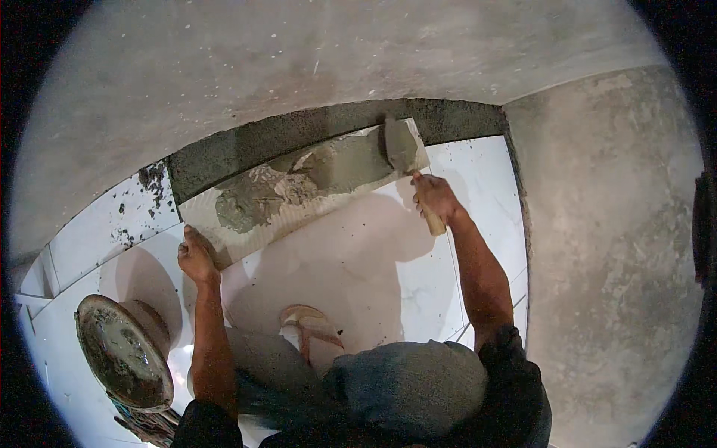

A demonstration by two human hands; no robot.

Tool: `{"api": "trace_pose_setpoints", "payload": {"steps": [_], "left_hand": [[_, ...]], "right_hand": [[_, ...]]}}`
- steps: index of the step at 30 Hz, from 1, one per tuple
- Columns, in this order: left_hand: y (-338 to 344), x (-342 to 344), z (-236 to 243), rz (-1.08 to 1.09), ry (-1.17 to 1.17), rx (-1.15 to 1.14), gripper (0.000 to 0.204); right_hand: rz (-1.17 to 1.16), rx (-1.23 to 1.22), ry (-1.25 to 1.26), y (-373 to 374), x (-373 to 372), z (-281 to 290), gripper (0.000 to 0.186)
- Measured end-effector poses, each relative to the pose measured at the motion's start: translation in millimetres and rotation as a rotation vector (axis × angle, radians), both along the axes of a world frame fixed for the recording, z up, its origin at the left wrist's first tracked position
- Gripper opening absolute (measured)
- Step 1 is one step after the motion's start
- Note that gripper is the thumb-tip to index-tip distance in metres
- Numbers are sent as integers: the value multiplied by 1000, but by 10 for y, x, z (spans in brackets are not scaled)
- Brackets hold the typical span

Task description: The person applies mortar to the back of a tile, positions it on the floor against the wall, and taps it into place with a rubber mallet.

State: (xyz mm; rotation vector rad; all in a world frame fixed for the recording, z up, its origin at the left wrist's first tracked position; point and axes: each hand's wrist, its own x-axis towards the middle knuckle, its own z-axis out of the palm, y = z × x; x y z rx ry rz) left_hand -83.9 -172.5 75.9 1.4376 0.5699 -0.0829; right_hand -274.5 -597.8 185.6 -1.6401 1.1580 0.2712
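Observation:
My right hand [433,198] is closed on the wooden handle of a trowel [401,146], whose mortar-coated blade lies over the right end of a long tile strip [269,234] with a ridged back. Grey mortar [246,201] is spread in uneven lumps and smears along that strip. My left hand [196,254] grips the strip's left end, fingers curled at its edge. Beyond the strip runs a band of rough dark mortar bed [202,168] along the foot of the wall.
White floor tiles [482,201] surround the strip, some debris-speckled at left. A dirty bucket [119,351] stands at lower left, with dark tangled items [138,422] below it. Grey plastered walls [597,224] meet at the far right corner. A slipper [306,328] lies between my forearms, near my knee.

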Motion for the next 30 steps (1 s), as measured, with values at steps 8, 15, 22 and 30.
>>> {"api": "trace_pose_setpoints", "payload": {"steps": [8,15,22,30], "left_hand": [[156,56,-242,12,5,105,41],[28,18,-233,-12,-59,16,42],[47,6,-122,10,-5,71,43],[37,44,-89,37,17,-5,39]], "right_hand": [[158,-104,27,260,131,-379,52],[756,-1052,-376,-366,-263,-486,45],[3,-246,-85,-348,-161,-324,42],[204,-439,103,-147,-13,-653,36]]}}
